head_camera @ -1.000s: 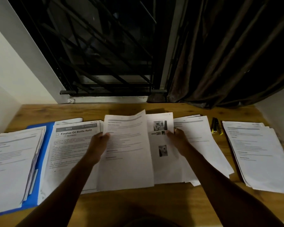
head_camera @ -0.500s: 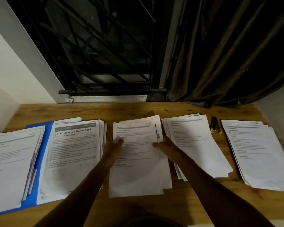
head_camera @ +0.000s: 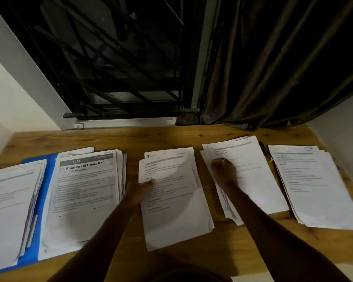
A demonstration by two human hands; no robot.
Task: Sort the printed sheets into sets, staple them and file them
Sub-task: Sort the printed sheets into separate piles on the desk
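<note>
1. Sorting printed sheets at a wooden desk [head_camera: 171, 137], we rest our left hand [head_camera: 138, 192] on the left edge of the middle pile [head_camera: 173, 200], thumb on top; whether the fingers pinch it, we cannot tell.
2. Our right hand [head_camera: 224, 171], fingers curled, presses the next pile [head_camera: 253, 176] to the right.
3. Further piles lie at both ends; the two left ones sit on a blue folder [head_camera: 47, 192].

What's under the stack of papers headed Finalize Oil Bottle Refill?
A blue folder lies under the Finalize Oil Bottle Refill stack, showing along its left edge and far corner. How far it extends beneath is covered by paper.
</note>
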